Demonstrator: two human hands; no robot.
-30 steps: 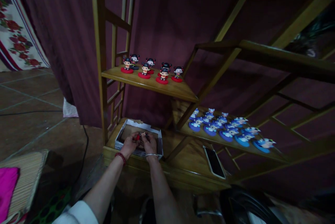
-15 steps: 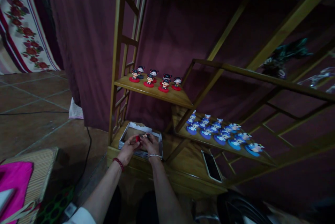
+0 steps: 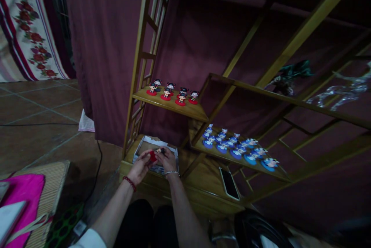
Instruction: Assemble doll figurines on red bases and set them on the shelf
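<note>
Item: fig. [image 3: 159,150] + red base [image 3: 152,156], sitting over box [image 3: 148,140], near left. I'm seeing L hand [image 3: 142,164] fingers pinching base, R hand [image 3: 168,161] fingers gripping fig.; uneven pull poss. causing slip, drop.

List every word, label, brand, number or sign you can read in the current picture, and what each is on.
None can be read.
Box: printed-looking marks on its side, too small and blurred to read.
Small pale square at lower left: any marks too blurred to read.
Phone: dark screen, no legible text.
Red base and toy figure in the hands: no lettering can be made out.
</note>
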